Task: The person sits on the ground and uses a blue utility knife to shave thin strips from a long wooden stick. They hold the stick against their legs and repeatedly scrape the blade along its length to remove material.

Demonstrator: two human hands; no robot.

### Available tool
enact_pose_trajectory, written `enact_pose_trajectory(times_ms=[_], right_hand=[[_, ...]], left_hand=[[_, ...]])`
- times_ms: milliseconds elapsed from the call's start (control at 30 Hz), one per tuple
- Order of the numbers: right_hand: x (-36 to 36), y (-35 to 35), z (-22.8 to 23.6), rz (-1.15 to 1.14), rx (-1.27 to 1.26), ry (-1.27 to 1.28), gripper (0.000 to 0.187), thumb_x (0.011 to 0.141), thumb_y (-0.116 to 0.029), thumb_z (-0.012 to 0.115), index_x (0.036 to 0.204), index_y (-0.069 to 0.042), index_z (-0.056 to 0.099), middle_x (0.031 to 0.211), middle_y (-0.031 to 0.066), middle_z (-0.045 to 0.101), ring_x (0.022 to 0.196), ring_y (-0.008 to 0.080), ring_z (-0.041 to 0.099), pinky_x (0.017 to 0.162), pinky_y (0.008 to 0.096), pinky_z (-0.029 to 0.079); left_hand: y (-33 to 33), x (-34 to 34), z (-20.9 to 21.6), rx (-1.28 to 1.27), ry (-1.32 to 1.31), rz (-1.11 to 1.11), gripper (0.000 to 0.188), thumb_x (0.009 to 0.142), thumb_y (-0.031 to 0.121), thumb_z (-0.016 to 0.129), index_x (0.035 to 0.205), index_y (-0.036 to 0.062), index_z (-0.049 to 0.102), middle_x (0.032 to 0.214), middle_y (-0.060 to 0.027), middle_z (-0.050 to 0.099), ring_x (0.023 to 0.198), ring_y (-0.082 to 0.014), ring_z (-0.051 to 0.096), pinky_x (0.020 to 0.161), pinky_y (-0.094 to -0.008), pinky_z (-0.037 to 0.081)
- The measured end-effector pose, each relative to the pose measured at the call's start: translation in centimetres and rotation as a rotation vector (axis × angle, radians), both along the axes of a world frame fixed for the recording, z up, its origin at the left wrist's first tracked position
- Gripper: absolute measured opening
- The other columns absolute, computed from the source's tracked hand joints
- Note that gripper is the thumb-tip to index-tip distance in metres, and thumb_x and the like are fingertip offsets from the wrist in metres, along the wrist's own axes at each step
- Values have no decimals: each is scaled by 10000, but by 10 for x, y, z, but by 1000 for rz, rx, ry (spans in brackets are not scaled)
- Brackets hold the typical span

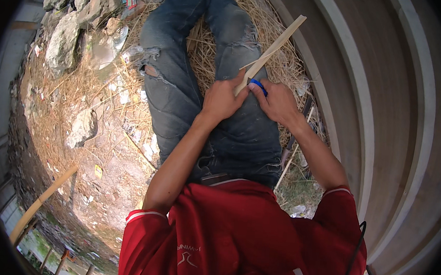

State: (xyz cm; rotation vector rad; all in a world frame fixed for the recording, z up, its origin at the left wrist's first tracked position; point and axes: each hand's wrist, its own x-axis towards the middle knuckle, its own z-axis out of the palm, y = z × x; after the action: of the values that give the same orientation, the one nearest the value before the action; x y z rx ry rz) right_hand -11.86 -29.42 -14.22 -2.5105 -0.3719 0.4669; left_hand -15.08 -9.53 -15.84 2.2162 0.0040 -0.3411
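A pale, flat strip of wood or bamboo point(275, 45) slants up and to the right over my right thigh. My left hand point(222, 98) is closed around its lower end. In my right hand point(279, 102) is a small blue-handled knife point(258, 86), the fingers wrapped round it and the thumb pressed toward the strip. Its short dark blade seems to touch the strip just above my left fingers, though it is mostly hidden. A thin sliver point(248, 64) sticks out from the strip's left side. Both hands rest close together over my torn jeans point(170, 90).
Straw point(287, 65) covers the ground between and around my legs. Large stones point(63, 39) lie at the far left, with a smaller rock point(83, 128) nearer. A ribbed metal wall point(376, 97) curves close along my right side. A wooden pole point(42, 201) slants at the lower left.
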Motion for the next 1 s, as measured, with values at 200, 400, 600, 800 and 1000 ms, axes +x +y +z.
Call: enact_pose_trajectory(times_ms=[200, 400, 600, 800, 1000], right_hand=[[25, -4, -18, 87, -166, -102, 559, 1068, -517, 467, 1000, -25, 723, 751, 274, 690, 797, 478, 700, 733, 577, 544], [102, -32, -19, -109, -177, -182, 630, 1071, -552, 433, 1002, 0, 729, 818, 267, 714, 853, 479, 703, 781, 575, 552], [51, -5, -17, 1, -141, 6, 637, 1061, -569, 455, 1027, 9, 719, 806, 269, 706, 842, 469, 707, 771, 576, 555], [105, -57, -24, -88, -253, -162, 628, 1074, -552, 432, 1020, 5, 717, 785, 271, 699, 831, 459, 709, 759, 577, 557], [84, -14, -6, 55, -175, -139, 633, 1080, -543, 418, 1007, 10, 718, 762, 268, 698, 807, 477, 703, 738, 575, 555]], left_hand=[[11, -1, -16, -77, -2, -14, 495, 946, 285, 693, 1367, 28, 654, 1220, -265, 696, 1090, -424, 702, 975, -427, 538], [15, -13, -7, -88, 84, 1, 464, 960, 266, 678, 1322, -26, 663, 1265, -249, 690, 1118, -425, 698, 993, -406, 527], [19, -16, -22, -99, 28, 35, 437, 961, 247, 678, 1307, -20, 674, 1272, -242, 689, 1086, -384, 725, 959, -392, 538], [29, -42, -6, -34, 119, -35, 481, 959, 305, 664, 1385, 83, 647, 1076, -264, 711, 982, -439, 718, 899, -455, 560], [34, -58, -12, -51, 63, 44, 507, 959, 327, 660, 1431, 144, 633, 955, -278, 728, 939, -454, 717, 876, -492, 564]])
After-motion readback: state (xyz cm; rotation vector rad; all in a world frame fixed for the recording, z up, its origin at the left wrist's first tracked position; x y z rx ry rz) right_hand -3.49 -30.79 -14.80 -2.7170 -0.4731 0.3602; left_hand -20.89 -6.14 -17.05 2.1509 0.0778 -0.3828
